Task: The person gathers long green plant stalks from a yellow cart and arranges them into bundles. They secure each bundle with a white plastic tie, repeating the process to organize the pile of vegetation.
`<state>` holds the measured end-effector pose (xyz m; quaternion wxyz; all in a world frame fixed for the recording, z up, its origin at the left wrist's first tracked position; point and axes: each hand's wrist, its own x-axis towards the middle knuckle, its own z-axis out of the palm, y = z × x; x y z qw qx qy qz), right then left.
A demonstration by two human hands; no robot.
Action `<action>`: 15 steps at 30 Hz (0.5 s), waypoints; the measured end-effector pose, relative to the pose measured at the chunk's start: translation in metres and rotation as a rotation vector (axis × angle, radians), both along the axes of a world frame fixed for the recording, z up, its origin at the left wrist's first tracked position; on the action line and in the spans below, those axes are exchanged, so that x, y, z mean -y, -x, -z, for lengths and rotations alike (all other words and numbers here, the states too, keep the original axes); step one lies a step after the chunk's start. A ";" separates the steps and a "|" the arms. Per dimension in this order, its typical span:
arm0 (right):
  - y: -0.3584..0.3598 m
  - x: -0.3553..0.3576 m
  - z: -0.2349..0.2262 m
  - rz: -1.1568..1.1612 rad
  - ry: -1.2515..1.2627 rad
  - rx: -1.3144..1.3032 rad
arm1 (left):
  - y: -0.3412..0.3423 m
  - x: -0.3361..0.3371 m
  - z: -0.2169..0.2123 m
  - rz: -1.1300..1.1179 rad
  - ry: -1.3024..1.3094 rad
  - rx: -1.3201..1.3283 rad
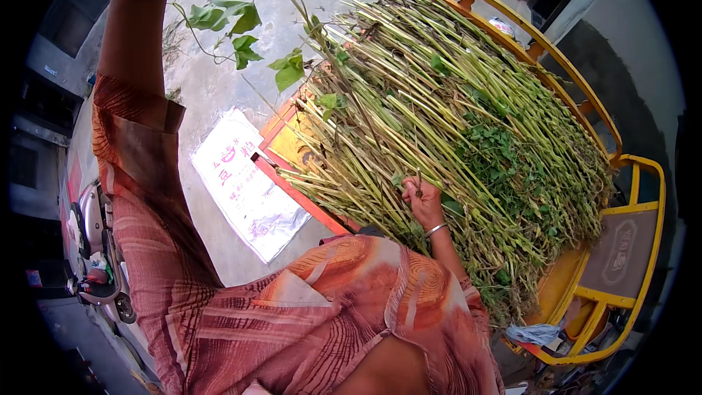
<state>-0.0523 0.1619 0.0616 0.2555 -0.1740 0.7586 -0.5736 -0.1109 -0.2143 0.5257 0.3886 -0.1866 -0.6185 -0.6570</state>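
Note:
A big heap of long green stalks [453, 117] with some leaves lies across an orange cart [512, 29]. My right hand [423, 197] rests on the near side of the heap, its fingers pinched on a stalk. My left arm [135, 36] is raised straight up along the left side, and its hand is beyond the picture's top edge. A thin vine with green leaves [241, 36] hangs down from the top, running towards the heap. Whether my left hand holds the vine cannot be seen.
The cart has a yellow tube rail [643, 168] and a brown seat pad [621, 249] at right. A white printed sack [245, 183] lies on the concrete ground. A scooter [95, 249] stands at the left edge.

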 end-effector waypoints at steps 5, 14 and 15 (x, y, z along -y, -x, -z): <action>0.018 -0.041 -0.049 -0.228 -0.554 -0.368 | 0.031 -0.023 -0.003 0.243 -0.079 0.108; 0.078 0.056 -0.201 0.033 0.105 -0.822 | 0.042 -0.168 -0.025 0.566 -0.055 0.177; 0.080 0.074 -0.200 0.097 0.187 -0.951 | 0.040 -0.179 -0.027 0.585 -0.037 0.145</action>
